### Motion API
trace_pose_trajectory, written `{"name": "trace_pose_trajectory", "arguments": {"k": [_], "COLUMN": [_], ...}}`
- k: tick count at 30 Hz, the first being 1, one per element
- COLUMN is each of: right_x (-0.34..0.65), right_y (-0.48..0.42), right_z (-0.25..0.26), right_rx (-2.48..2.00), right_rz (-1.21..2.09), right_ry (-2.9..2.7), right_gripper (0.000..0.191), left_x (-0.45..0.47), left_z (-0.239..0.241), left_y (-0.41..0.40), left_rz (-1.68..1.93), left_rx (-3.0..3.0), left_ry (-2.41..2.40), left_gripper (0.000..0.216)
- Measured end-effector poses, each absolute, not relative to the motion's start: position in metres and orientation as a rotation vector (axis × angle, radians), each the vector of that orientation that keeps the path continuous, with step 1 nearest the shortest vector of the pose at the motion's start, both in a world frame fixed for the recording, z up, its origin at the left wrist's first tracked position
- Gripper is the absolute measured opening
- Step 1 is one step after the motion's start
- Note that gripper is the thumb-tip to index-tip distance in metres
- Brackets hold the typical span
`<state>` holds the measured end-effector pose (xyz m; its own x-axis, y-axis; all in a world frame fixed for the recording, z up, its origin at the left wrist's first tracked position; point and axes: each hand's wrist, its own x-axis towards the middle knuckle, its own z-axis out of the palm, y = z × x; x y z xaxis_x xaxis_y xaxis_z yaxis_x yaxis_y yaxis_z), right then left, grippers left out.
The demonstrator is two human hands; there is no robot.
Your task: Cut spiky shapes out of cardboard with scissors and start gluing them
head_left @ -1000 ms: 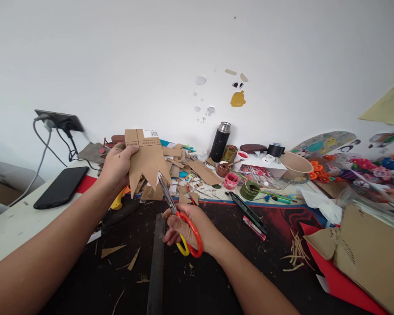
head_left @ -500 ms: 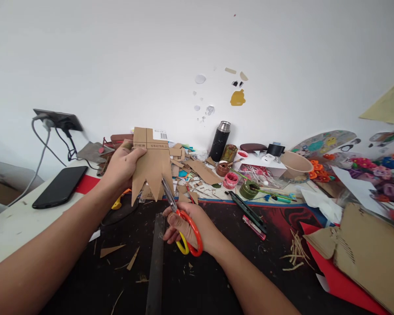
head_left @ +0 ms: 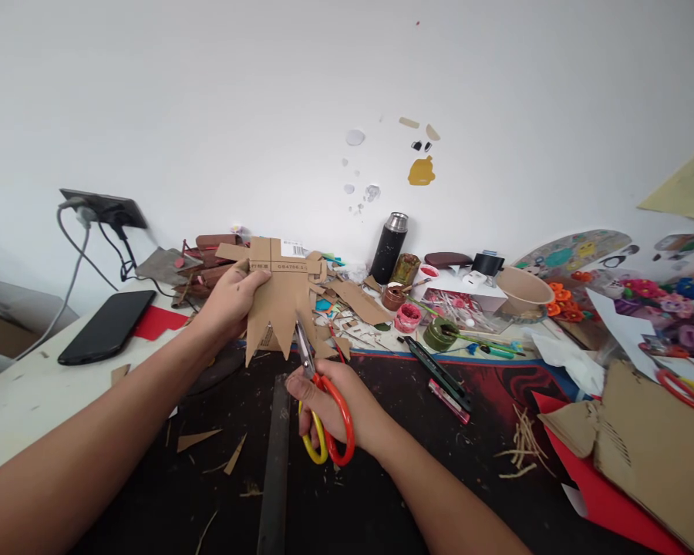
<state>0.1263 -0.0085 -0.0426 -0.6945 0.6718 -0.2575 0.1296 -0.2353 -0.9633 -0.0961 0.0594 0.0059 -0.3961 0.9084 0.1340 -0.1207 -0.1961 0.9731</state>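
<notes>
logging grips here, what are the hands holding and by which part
Left hand: cardboard, by its upper left edge. Right hand: scissors, by the handles.

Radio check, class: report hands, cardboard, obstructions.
Left hand holds jagged-edged cardboard. Right hand holds scissors, blades at cardboard's lower edge. Scraps, dark strip on mat; nothing visibly obstructing blades.

Most fingers of the left hand [head_left: 228, 299] are hidden behind the cardboard pc. [head_left: 281, 297], whose label [head_left: 293, 247] is printed too sm. to be read; the right hand [head_left: 325, 405] is ptly. covered by the scissors [head_left: 348, 420]. Near end of the ruler [head_left: 274, 462] is cut off, as are both forearms [head_left: 92, 432]. At right, 2nd scissors [head_left: 685, 400], cardboard sheet [head_left: 659, 455], yellow paper [head_left: 685, 185] & flowers [head_left: 641, 290] are cropped.
</notes>
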Motion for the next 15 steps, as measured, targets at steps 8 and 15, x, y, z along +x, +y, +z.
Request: {"name": "trace_pose_trajectory", "arguments": {"k": [8, 15], "right_x": [0.131, 0.129], "right_y": [-0.005, -0.006], "right_z": [-0.04, -0.038], "right_rx": [-1.085, -1.135], "right_rz": [1.73, 1.575], "right_ry": [-1.809, -1.895], "right_gripper": [0.053, 0.044], "left_x": [-0.098, -0.097], "left_z": [0.013, 0.024], "left_y": [0.056, 0.049], "left_rz": [1.685, 1.716], "left_rx": [1.035, 1.087], "left_ry": [1.276, 1.374], "left_gripper": [0.035, 0.029]}}
